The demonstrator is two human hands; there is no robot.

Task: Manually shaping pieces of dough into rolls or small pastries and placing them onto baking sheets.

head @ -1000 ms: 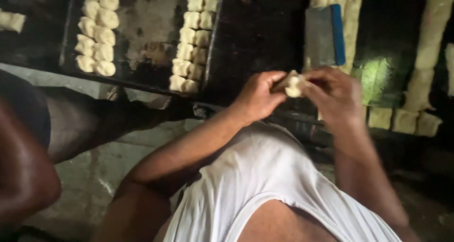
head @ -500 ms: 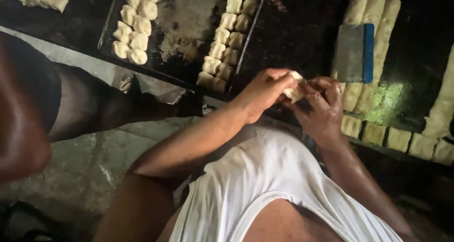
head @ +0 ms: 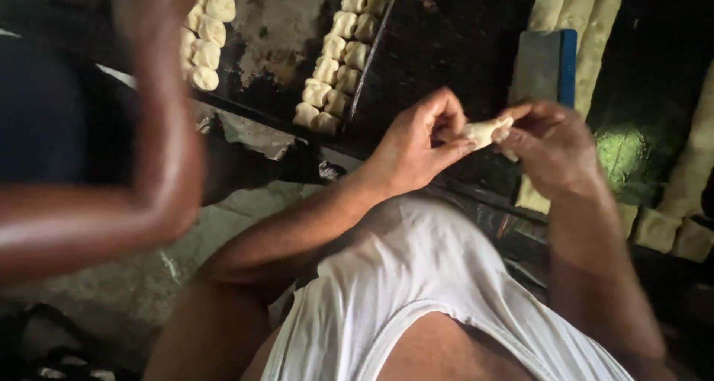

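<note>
- The left hand [head: 416, 146] and right hand [head: 550, 146] are pinching one dough piece [head: 483, 132] between fingertips, mid-air, for shaping.
- Shaped pieces are lying in rows on the tray [head: 275, 31] at 11 o'clock (within reach).

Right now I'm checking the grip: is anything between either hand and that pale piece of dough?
Nothing visible. The left hand and right hand both pinch the small pale piece of dough directly, bare fingers on it, above the dark table.
</note>
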